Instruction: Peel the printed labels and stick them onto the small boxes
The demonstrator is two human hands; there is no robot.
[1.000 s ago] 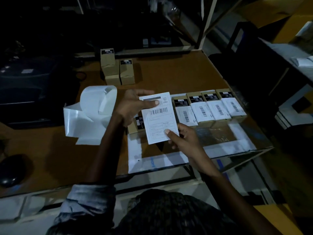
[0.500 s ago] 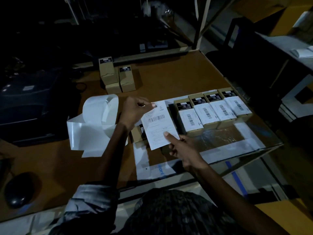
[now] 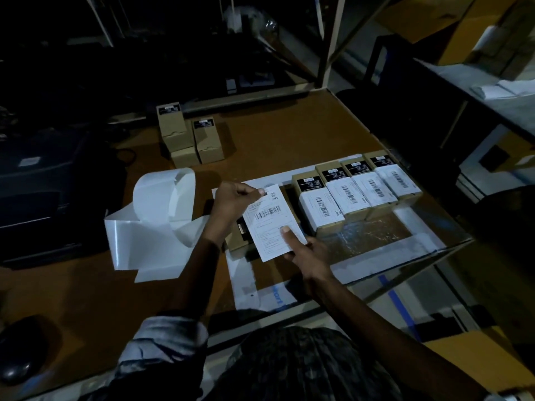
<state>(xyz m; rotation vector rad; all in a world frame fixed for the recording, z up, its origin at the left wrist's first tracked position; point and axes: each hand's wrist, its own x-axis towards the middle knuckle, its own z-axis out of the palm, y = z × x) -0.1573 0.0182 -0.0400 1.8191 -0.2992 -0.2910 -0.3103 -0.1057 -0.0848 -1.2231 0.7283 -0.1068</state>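
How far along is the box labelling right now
Four labelled boxes sit in a row on the right, so those look done. Both the left hand and right hand hold a printed label over a fifth box. The stacked boxes at the back show no white label.

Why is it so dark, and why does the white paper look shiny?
In the head view the light is dim: the back of the desk is nearly black, and the computer mouse barely shows. The curled backing strip and the clear tape patch catch glare. The label, held by the left hand and right hand, stays readable, while the wide lens bends the frame edges.
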